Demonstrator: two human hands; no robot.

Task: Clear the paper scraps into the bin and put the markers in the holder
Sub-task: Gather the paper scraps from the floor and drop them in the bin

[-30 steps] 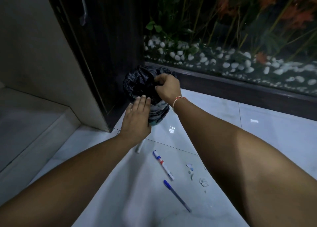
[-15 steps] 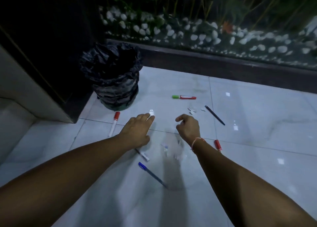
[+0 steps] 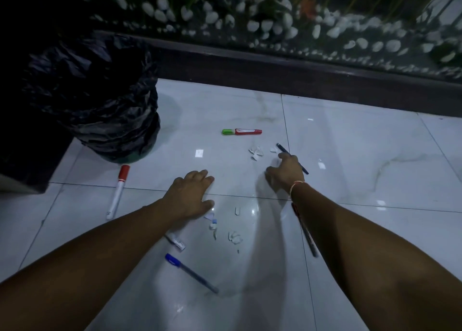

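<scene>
The bin (image 3: 100, 101), lined with a black bag, stands at the left on the white tiled floor. My left hand (image 3: 190, 195) rests palm down on the floor with fingers spread, holding nothing. My right hand (image 3: 285, 173) hovers low, fingers loosely curled, just short of a cluster of paper scraps (image 3: 256, 153). More paper scraps (image 3: 232, 235) lie between my forearms. A green-capped marker (image 3: 241, 131) lies beyond the hands, a red-capped marker (image 3: 118, 190) near the bin, a blue pen (image 3: 190, 272) near me, a dark pen (image 3: 291, 157) behind my right hand. No holder is in view.
A dark ledge (image 3: 300, 73) borders the floor at the back, with glass and white pebbles (image 3: 250, 23) behind it. Another white marker (image 3: 175, 240) pokes out under my left forearm, and a thin dark pen (image 3: 306, 233) lies beside my right forearm. A dark door post stands at the far left.
Both hands left the bin's rim and came down to the floor. My right hand has since moved forward and right towards the far scraps; the view dropped lower.
</scene>
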